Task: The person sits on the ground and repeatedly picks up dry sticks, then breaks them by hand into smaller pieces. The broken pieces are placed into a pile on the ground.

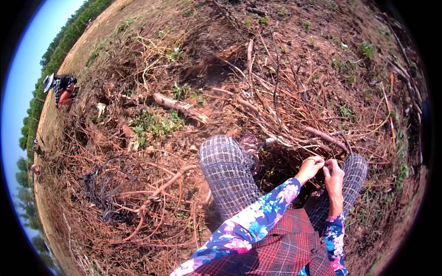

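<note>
My left hand (310,169) and my right hand (333,176) meet between my knees, fingertips pinched close together. Whether something thin lies between the fingers is too small to tell. Just beyond them lies a pile of thin dry sticks (286,117), with a thicker branch (326,137) near my right knee. Shade darkens the twigs below my hands. My knees, in checked trousers, are bent on both sides of the hands.
To the left lie a forked branch (162,188) and a tangle of dark fibrous strands (100,189). A short log (179,107) rests ahead beside green weeds (155,124). A person in a brimmed hat (64,88) is far off at the left. An orange-and-white rod (390,117) lies at the right.
</note>
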The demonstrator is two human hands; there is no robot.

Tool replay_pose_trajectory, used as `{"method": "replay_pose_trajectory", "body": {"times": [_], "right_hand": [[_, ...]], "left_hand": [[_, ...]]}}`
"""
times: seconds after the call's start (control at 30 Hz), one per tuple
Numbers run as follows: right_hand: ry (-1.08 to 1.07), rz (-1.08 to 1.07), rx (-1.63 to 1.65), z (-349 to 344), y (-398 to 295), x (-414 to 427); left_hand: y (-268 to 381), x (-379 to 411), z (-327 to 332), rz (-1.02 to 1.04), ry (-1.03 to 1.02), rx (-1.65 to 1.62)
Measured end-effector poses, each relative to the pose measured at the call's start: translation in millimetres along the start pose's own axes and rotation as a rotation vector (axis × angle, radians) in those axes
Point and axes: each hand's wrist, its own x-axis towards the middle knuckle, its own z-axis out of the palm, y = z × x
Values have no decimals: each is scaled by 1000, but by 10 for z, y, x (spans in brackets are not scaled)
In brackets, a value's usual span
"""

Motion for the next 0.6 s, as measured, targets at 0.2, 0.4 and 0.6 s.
{"method": "replay_pose_trajectory", "body": {"times": [0.2, 0.4, 0.6], "right_hand": [[-69, -42, -210, -82, 80, -107], [-137, -25, -142, -175, -7, -81], [-68, -7, 218, -239, -34, -29]], "left_hand": [[297, -30, -57, -351, -101, -251], [358, -47, -79, -373, -89, -254], [343, -45, -82, -368, -106, -276]]}}
